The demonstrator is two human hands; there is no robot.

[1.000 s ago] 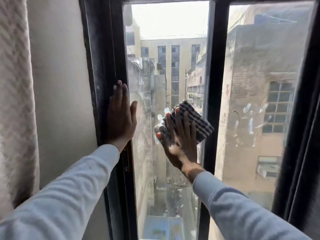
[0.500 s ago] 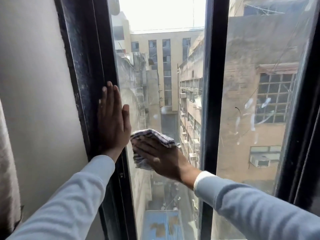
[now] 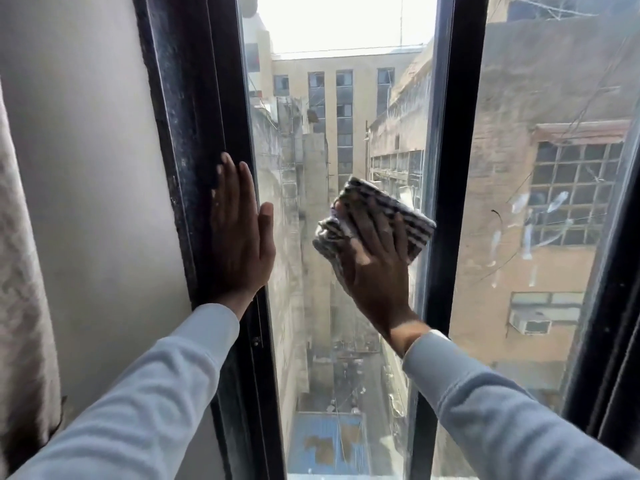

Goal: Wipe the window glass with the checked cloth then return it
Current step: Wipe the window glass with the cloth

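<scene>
My right hand (image 3: 375,268) presses a folded black-and-white checked cloth (image 3: 412,216) flat against the middle window glass (image 3: 304,140), near the pane's right side and close to the black upright bar (image 3: 450,168). Fingers spread over the cloth hide part of it. My left hand (image 3: 239,230) lies flat with fingers together on the black left frame (image 3: 194,133), its thumb over the edge of the glass, holding nothing.
A second pane (image 3: 540,202) to the right carries white smears. A pale wall (image 3: 86,168) and a curtain (image 3: 20,271) stand at the left. Buildings and a street far below show through the glass.
My right hand has swept the cloth from the pane's lower left up and over to its right side. My left hand has stayed on the frame.
</scene>
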